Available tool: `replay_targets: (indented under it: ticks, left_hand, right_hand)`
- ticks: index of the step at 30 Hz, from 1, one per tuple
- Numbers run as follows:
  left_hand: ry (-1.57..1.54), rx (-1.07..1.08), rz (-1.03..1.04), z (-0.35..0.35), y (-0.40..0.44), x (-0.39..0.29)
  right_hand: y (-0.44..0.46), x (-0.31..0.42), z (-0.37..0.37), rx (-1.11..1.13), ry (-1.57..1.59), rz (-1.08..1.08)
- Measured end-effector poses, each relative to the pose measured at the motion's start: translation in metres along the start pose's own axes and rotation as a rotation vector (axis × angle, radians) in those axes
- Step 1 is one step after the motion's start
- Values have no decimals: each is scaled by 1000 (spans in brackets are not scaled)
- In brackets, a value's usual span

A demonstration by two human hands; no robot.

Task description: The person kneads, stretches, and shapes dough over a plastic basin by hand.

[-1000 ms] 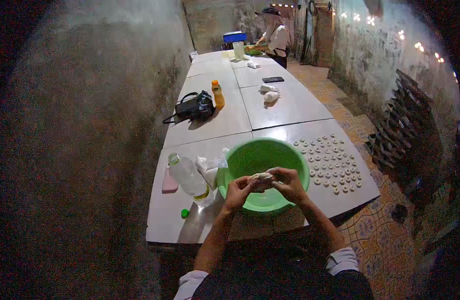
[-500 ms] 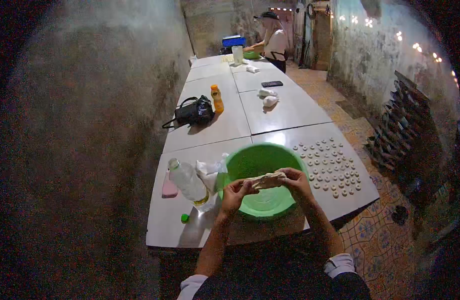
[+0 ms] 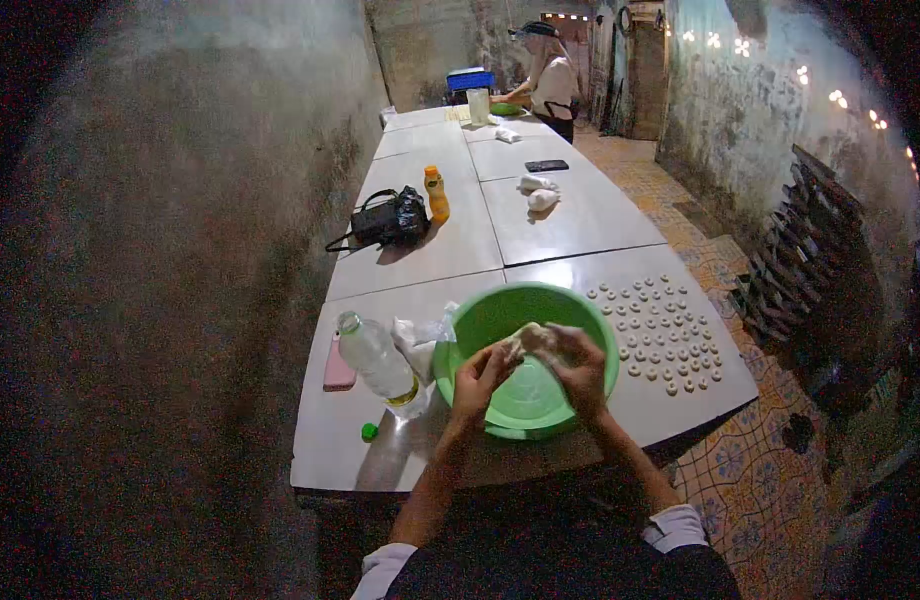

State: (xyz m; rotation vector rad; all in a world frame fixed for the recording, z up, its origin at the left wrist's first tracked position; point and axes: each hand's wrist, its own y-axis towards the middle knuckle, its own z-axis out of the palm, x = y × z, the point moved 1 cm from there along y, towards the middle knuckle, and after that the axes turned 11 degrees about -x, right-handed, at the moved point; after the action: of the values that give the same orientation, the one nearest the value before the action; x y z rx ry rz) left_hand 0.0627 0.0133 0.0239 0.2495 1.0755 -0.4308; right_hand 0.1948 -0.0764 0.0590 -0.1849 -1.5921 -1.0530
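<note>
A pale piece of dough is held up between my two hands, above a large green basin. My left hand pinches its left end between thumb and fingers. At the other end, my right hand has its fingers closed round the dough, slightly blurred by motion. The dough bows upward in the middle. To the right of the basin, many small pale dough rings lie in rows on the white tabletop.
Left of the basin stand a clear bottle, a green cap, a pink phone and white plastic bags. Farther off are a black bag, an orange bottle and a dark phone. Another person stands at the far end.
My hands have come closer together. The dough, stretched out nearly straight before, is now bunched and bent upward between them. My right hand has turned and dropped slightly.
</note>
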Motion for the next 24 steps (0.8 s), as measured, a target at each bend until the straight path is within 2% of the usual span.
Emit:
replay_targets:
  ticks: [1, 3, 5, 7, 9, 13, 15, 16, 19, 21, 23, 24]
  left_hand:
    - [-1, 1, -1, 5, -2, -2]
    - [138, 17, 150, 14, -7, -9]
    - [98, 44, 207, 14, -8, -10]
    - [296, 5, 213, 13, -8, -16]
    - [281, 14, 241, 14, -11, -14]
    - [340, 14, 150, 13, -13, -18]
    - [242, 92, 140, 8, -10, -13]
    - [261, 159, 132, 7, -2, -11]
    - [223, 89, 112, 9, -7, -6]
    - [301, 75, 82, -3, 3, 1]
    - [114, -174, -72, -7, 9, 0]
    - [-86, -106, -169, -9, 15, 9]
  right_hand:
    - [-5, 14, 2, 102, -259, -292]
    - [-23, 11, 16, 229, -336, -407]
    - [-30, 6, 15, 272, -345, -350]
    - [-27, -1, 8, 296, -226, -163]
    - [-19, 1, 6, 237, -116, -159]
    - [-3, 13, -2, 134, -324, -270]
    - [7, 26, -3, 80, -432, -562]
    - [5, 23, -3, 82, -431, -557]
    - [1, 9, 0, 255, -236, -333]
    - [7, 6, -4, 243, -260, -344]
    - [12, 7, -4, 87, -113, -135]
    - [10, 11, 1, 113, 20, -129]
